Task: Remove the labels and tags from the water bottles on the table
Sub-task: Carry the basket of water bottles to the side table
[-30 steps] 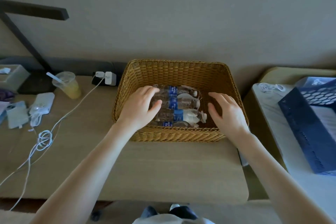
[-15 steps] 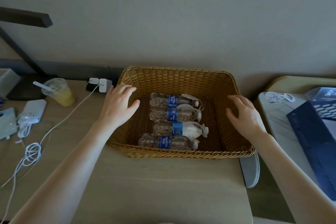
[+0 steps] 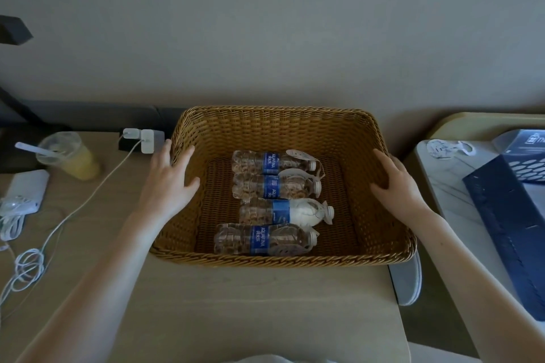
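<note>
- Four water bottles (image 3: 275, 186) (labels on) are laid inside the wicker basket (image 3: 280, 258).
- Its walls are touched with straight fingers, nothing held: left hand (image 3: 168, 186) at the bottles' 9 o'clock, right hand (image 3: 398, 183) at 3 o'clock.

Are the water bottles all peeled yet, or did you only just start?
Nothing looks done yet. All four clear plastic water bottles lie in the woven wicker basket, each with its blue label on, and white tags show at the necks. In hand: only the basket, the left hand and the right hand resting open against its side walls, neither with a grip on a bottle. Left: every label and tag.
</note>
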`<state>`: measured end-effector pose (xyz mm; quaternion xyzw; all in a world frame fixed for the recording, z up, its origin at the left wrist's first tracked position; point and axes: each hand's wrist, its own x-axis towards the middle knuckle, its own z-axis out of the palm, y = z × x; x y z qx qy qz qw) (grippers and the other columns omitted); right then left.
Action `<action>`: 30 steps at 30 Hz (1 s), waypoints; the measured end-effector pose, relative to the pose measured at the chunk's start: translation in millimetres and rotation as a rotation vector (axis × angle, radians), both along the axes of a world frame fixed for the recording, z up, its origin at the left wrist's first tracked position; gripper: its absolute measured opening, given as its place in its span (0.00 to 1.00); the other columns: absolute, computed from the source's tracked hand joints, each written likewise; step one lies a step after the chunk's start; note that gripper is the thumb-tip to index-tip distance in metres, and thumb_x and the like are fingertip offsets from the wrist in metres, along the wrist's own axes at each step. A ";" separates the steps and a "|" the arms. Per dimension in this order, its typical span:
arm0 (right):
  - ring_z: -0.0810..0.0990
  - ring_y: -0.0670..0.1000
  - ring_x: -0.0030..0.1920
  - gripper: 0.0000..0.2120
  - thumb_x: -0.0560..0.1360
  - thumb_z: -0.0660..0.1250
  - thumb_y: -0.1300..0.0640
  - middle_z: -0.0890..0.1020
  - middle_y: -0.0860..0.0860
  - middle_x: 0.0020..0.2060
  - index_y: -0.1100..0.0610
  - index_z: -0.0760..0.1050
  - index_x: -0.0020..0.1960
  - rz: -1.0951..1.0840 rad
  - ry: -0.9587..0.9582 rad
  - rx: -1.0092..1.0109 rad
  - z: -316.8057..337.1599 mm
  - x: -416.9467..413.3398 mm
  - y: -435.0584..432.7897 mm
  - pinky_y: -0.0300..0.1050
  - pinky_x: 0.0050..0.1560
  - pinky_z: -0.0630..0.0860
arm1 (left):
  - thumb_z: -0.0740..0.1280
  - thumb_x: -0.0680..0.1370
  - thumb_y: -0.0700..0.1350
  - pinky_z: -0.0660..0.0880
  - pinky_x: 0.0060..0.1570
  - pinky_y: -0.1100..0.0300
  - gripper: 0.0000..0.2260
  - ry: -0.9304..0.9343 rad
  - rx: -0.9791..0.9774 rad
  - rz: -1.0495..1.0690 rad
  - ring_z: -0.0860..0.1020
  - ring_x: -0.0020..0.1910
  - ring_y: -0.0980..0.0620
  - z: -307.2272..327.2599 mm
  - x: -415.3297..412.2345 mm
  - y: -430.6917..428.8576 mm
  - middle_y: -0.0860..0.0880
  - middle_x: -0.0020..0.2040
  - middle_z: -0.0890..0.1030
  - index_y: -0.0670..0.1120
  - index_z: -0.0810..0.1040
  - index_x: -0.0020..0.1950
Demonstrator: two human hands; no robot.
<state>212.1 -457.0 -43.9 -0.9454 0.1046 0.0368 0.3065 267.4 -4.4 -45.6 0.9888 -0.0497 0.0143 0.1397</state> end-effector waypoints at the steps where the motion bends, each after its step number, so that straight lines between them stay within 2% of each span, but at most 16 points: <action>1: 0.69 0.60 0.72 0.36 0.79 0.67 0.61 0.61 0.55 0.78 0.46 0.55 0.81 -0.008 -0.001 0.022 -0.2 0.7 -0.2 0.47 0.64 0.69 | 0.70 0.78 0.48 0.66 0.70 0.39 0.31 0.008 -0.022 0.002 0.56 0.78 0.36 0.4 0.2 -0.1 0.39 0.81 0.52 0.49 0.62 0.79; 3: 0.72 0.58 0.70 0.36 0.79 0.67 0.63 0.66 0.56 0.76 0.45 0.57 0.81 -0.025 0.004 0.057 -0.4 1.6 -0.8 0.45 0.61 0.70 | 0.71 0.77 0.45 0.77 0.59 0.45 0.32 0.006 -0.048 0.001 0.70 0.70 0.36 0.8 0.5 1.1 0.39 0.80 0.53 0.48 0.63 0.79; 5: 0.76 0.53 0.63 0.35 0.79 0.67 0.64 0.70 0.53 0.72 0.43 0.58 0.80 -0.036 0.019 0.116 -0.5 1.4 -2.9 0.40 0.57 0.73 | 0.72 0.77 0.42 0.79 0.48 0.51 0.32 0.028 -0.073 0.015 0.78 0.59 0.37 0.4 2.1 4.9 0.38 0.78 0.57 0.49 0.63 0.78; 6: 0.78 0.47 0.58 0.35 0.79 0.67 0.64 0.72 0.50 0.70 0.42 0.58 0.79 -0.037 0.031 0.151 -0.3 1.0 -4.0 0.35 0.52 0.74 | 0.71 0.77 0.42 0.78 0.49 0.52 0.32 0.051 -0.095 0.027 0.78 0.58 0.37 -0.7 3.5 7.2 0.37 0.76 0.62 0.49 0.63 0.78; 8: 0.75 0.37 0.50 0.35 0.79 0.67 0.64 0.72 0.45 0.66 0.40 0.59 0.78 -0.043 0.045 0.199 -0.1 0.5 -6.0 0.26 0.43 0.72 | 0.71 0.77 0.39 0.76 0.53 0.52 0.31 0.087 -0.169 0.047 0.77 0.59 0.38 -4.2 7.0 12.7 0.37 0.70 0.70 0.50 0.64 0.78; 11: 0.72 0.33 0.49 0.35 0.78 0.67 0.66 0.70 0.41 0.64 0.38 0.61 0.76 -0.069 0.030 0.227 -1.6 0.2 -6.6 0.24 0.38 0.70 | 0.71 0.75 0.36 0.73 0.62 0.49 0.33 0.125 -0.300 0.062 0.73 0.67 0.42 -8.1 11.4 20.4 0.43 0.72 0.72 0.52 0.65 0.77; 13: 0.72 0.34 0.49 0.36 0.78 0.67 0.67 0.70 0.41 0.64 0.36 0.62 0.75 -0.078 0.019 0.233 -2.3 1.0 -6.4 0.26 0.42 0.69 | 0.71 0.75 0.35 0.75 0.61 0.51 0.35 0.174 -0.369 0.064 0.73 0.68 0.45 -8.3 12.7 24.2 0.47 0.74 0.70 0.56 0.65 0.77; 15: 0.72 0.36 0.50 0.38 0.77 0.67 0.69 0.70 0.42 0.64 0.35 0.62 0.74 -0.066 0.041 0.253 -2.8 2.7 -8.0 0.29 0.42 0.70 | 0.71 0.74 0.33 0.76 0.50 0.61 0.36 0.229 -0.429 0.058 0.75 0.62 0.51 -8.6 14.6 27.0 0.50 0.75 0.69 0.60 0.64 0.76; 17: 0.72 0.36 0.50 0.41 0.76 0.67 0.71 0.70 0.43 0.64 0.33 0.60 0.74 -0.044 0.085 0.263 -1.9 4.1 -9.6 0.30 0.41 0.71 | 0.71 0.74 0.31 0.72 0.41 0.67 0.38 0.258 -0.459 0.056 0.75 0.57 0.54 -9.0 16.0 28.0 0.51 0.74 0.70 0.62 0.64 0.75; 21: 0.74 0.41 0.51 0.42 0.74 0.66 0.74 0.71 0.45 0.63 0.34 0.61 0.73 -0.052 0.087 0.251 -1.3 5.5 -9.6 0.33 0.40 0.71 | 0.69 0.73 0.29 0.73 0.33 0.66 0.37 0.252 -0.453 0.082 0.79 0.46 0.56 -9.5 16.1 26.7 0.51 0.68 0.75 0.63 0.67 0.72; 24: 0.74 0.49 0.56 0.41 0.73 0.66 0.75 0.71 0.46 0.62 0.38 0.63 0.74 -0.062 0.061 0.242 1.0 4.4 -6.7 0.34 0.42 0.71 | 0.68 0.73 0.28 0.76 0.30 0.63 0.35 0.236 -0.445 0.105 0.79 0.44 0.55 -6.0 16.4 23.1 0.51 0.63 0.76 0.62 0.69 0.69; 28: 0.73 0.52 0.58 0.40 0.74 0.64 0.75 0.70 0.48 0.63 0.41 0.64 0.76 -0.085 0.057 0.240 7.3 4.7 1.2 0.37 0.44 0.73 | 0.67 0.72 0.26 0.72 0.27 0.68 0.34 0.224 -0.446 0.126 0.79 0.42 0.56 -0.5 13.9 16.9 0.52 0.59 0.75 0.61 0.72 0.66; 30: 0.73 0.52 0.59 0.40 0.74 0.65 0.75 0.71 0.50 0.63 0.42 0.64 0.76 -0.089 0.037 0.226 11.1 2.6 5.5 0.43 0.50 0.75 | 0.67 0.72 0.25 0.70 0.23 0.70 0.34 0.224 -0.437 0.125 0.79 0.39 0.54 2.9 11.0 14.1 0.52 0.56 0.76 0.62 0.72 0.64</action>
